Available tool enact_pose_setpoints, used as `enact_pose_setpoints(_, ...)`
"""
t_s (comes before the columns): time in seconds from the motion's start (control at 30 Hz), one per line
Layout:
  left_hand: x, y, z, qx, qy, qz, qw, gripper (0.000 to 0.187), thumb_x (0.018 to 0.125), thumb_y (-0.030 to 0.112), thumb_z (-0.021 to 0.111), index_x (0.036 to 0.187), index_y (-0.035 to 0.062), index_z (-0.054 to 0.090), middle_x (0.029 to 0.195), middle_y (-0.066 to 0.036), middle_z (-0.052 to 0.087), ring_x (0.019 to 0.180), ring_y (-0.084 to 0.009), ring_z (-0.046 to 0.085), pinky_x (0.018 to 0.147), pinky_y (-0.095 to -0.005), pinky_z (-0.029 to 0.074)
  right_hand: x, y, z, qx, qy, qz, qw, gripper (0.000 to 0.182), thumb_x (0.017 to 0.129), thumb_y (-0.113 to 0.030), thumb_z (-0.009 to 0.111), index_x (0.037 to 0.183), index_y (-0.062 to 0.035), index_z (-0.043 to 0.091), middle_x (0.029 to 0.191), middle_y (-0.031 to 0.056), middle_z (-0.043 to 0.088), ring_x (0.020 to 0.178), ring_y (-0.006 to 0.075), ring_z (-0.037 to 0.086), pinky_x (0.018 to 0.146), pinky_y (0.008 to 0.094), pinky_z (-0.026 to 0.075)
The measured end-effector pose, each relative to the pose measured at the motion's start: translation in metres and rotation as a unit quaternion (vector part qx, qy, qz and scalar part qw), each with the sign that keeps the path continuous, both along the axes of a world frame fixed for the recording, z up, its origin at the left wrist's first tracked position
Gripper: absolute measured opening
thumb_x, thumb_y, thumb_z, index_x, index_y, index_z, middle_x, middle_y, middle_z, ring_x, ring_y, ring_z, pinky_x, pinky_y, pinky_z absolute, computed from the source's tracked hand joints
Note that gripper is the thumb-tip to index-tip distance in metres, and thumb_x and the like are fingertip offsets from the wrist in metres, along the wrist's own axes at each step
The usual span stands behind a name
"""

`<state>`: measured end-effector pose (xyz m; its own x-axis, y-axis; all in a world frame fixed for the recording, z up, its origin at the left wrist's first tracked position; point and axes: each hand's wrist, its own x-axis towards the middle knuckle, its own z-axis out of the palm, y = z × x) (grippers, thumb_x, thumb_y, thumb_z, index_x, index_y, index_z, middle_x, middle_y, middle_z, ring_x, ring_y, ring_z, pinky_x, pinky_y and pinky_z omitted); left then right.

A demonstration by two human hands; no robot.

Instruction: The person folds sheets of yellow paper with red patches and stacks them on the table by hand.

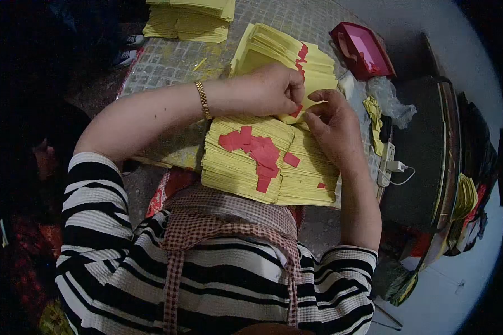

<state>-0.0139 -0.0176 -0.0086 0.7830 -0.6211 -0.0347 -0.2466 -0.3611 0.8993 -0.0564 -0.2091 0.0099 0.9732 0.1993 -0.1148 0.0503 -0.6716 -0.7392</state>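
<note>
My left hand (271,89), with a gold watch band (203,100) at the wrist, is closed in a pinch at a small red paper piece (297,111). That piece is at the near edge of a fanned stack of yellow paper sheets (271,46), where a line of red pieces (302,53) runs across. Just to the right, my right hand (340,120) has thumb and forefinger curved but apart, with nothing visible between them. Loose red paper squares (260,151) lie scattered on a thick yellow paper stack (229,173) in front of me.
More yellow paper stacks (187,22) sit at the back left of the patterned table (156,67). A pink tray (366,50), crumpled clear plastic (394,103) and a power strip (387,164) with a plugged-in charger are on the right. Shoes (126,57) show beyond the left edge.
</note>
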Motion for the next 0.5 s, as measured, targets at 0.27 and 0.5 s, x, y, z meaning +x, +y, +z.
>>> enact_pose_setpoints(0.27, -0.003, 0.002, 0.016, 0.107, -0.031, -0.084, 0.990, 0.011, 0.082, 0.010, 0.060, 0.081, -0.0005, 0.064, 0.067, -0.006, 0.061, 0.055, -0.0147, 0.049, 0.053, -0.0309, 0.042, -0.008, 0.000, -0.002, 0.044, -0.001, -0.003, 0.999, 0.030, 0.083, 0.000, 0.060, 0.112, -0.0014, 0.055, 0.087, 0.0107, 0.065, 0.070, 0.0142, 0.058, 0.061, 0.0247, 0.046)
enact_pose_setpoints(0.5, 0.034, -0.007, 0.002, 0.114, -0.141, -0.065, 0.981, 0.012, 0.082, 0.011, 0.060, 0.086, 0.0023, 0.067, 0.068, -0.005, 0.062, 0.054, -0.0165, 0.049, 0.054, -0.0310, 0.042, -0.021, -0.004, 0.008, -0.111, -0.205, 0.170, 0.957, 0.022, 0.085, -0.010, 0.060, 0.104, 0.0003, 0.061, 0.081, 0.0115, 0.065, 0.065, 0.0212, 0.058, 0.061, 0.0321, 0.048)
